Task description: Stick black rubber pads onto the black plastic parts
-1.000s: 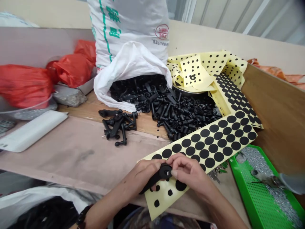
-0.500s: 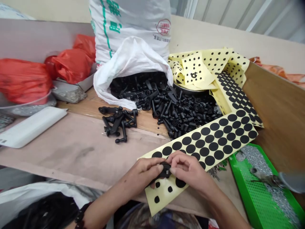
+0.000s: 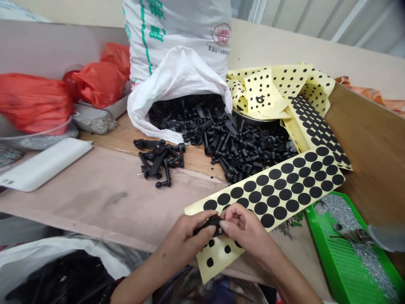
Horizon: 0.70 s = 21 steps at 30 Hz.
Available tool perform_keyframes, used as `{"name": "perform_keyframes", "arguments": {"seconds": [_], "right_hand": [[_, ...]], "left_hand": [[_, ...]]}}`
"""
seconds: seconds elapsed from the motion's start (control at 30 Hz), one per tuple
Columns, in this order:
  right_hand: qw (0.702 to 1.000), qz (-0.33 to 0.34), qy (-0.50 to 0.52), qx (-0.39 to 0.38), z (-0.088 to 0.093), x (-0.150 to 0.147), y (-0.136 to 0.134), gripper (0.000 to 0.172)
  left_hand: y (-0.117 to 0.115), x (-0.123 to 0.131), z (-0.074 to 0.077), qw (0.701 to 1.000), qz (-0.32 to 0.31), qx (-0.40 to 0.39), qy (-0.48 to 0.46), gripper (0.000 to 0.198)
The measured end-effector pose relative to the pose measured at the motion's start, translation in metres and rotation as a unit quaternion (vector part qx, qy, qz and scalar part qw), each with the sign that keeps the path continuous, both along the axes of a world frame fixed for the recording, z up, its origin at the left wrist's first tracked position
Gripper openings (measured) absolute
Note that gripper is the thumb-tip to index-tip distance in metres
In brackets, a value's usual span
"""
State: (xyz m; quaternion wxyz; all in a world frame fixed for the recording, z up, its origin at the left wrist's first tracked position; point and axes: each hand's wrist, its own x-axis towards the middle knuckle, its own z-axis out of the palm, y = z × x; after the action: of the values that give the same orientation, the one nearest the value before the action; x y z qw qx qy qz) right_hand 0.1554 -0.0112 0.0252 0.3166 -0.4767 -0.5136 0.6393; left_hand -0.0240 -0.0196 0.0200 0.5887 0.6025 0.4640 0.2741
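Observation:
My left hand (image 3: 185, 238) and my right hand (image 3: 247, 230) meet near the table's front edge, both closed round one black plastic handle part (image 3: 211, 223). The right fingertips pinch its round end. Beneath the hands lies a yellow backing sheet of round black stickers (image 3: 284, 190), with some dots gone at its near end. A small heap of black handle parts (image 3: 160, 160) lies further back on the table. A larger pile of black parts (image 3: 234, 143) spills from an open white sack (image 3: 177, 84).
Used yellow sticker sheets (image 3: 284, 90) are heaped at the back right. A green perforated tray (image 3: 341, 261) with small metal screws sits at the right. Red plastic bags (image 3: 31, 101) and a white flat box (image 3: 44, 162) lie at the left. A wooden side board (image 3: 373, 143) bounds the right.
My hands have drawn slightly closer together on the black part, and its long end now shows less under my left hand. The view has shifted a little.

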Motion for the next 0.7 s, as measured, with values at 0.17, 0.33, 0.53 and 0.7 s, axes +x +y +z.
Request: {"name": "perform_keyframes", "arguments": {"seconds": [0.17,0.33,0.53,0.7], "right_hand": [[0.996,-0.009,0.078,-0.051,0.006,-0.014,-0.004,0.038],[0.992,0.020,0.117,-0.045,0.006,-0.021,-0.011,0.030],[0.994,0.045,0.092,0.031,-0.009,-0.029,-0.021,0.032],[0.995,0.024,0.075,0.063,-0.011,-0.034,-0.025,0.027]], "left_hand": [[-0.011,-0.008,0.004,0.997,0.040,-0.024,-0.056,0.024],[-0.023,-0.013,0.001,0.967,0.122,-0.148,-0.166,0.043],[-0.031,-0.013,0.004,0.951,0.172,-0.171,-0.192,0.045],[-0.035,-0.014,-0.001,0.956,0.169,-0.165,-0.175,0.047]]}}
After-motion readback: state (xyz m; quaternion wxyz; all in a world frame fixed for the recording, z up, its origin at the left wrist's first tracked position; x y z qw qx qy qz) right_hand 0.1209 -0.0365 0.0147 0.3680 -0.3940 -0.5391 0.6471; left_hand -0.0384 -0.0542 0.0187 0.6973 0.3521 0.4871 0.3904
